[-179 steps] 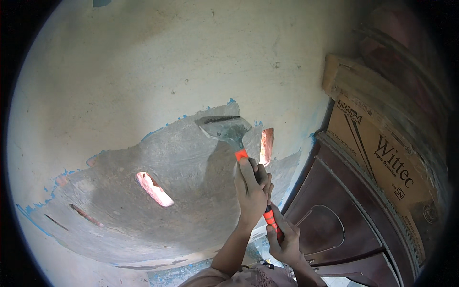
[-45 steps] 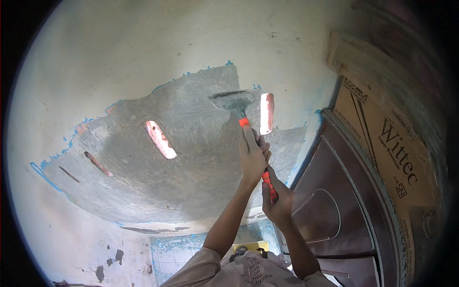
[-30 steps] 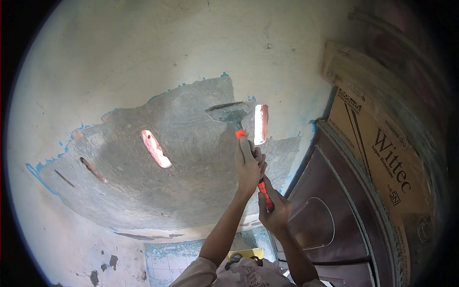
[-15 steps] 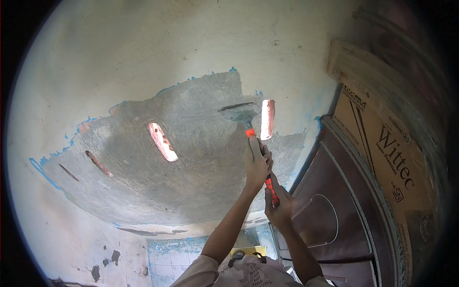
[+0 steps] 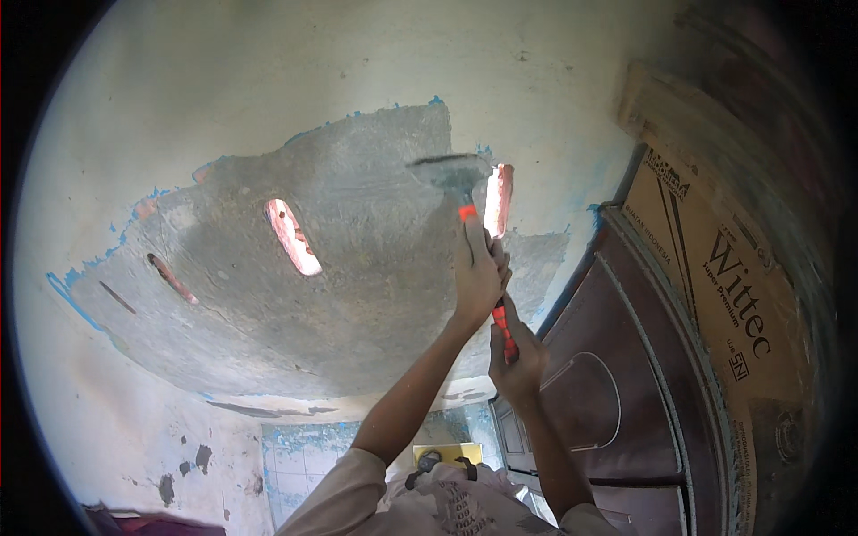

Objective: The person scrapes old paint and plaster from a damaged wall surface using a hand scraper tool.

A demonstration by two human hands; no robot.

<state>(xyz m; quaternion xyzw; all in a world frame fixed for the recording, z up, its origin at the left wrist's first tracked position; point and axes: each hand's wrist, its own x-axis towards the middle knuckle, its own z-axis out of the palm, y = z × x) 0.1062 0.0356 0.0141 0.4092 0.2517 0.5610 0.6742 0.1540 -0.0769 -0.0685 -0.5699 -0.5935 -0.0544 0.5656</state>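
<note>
A long-handled scraper (image 5: 464, 212) with a wide flat blade and a red-and-black handle is held up against the wall. My left hand (image 5: 479, 275) wraps the upper handle, just below its red collar. Lower down, my right hand (image 5: 519, 359) is closed round the end of the grip. The blade, slightly blurred, lies over a large grey patch of bare wall (image 5: 357, 188), beside a bright pink-edged slot (image 5: 498, 201). Ragged blue paint edges the patch where it meets the pale painted wall (image 5: 357, 54).
Another bright slot (image 5: 292, 237) and a narrow dark groove (image 5: 172, 279) cut the grey patch to the left. A dark brown wooden door (image 5: 581, 393) stands at the right, with a brown cardboard sheet (image 5: 715, 268) beyond it. Below lie pale floor tiles (image 5: 295, 469) and something yellow (image 5: 447, 453).
The whole view has shifted, so the wall and slots sit higher in the picture. The scraper blade has moved slightly up the grey patch; both hands keep their grip on it.
</note>
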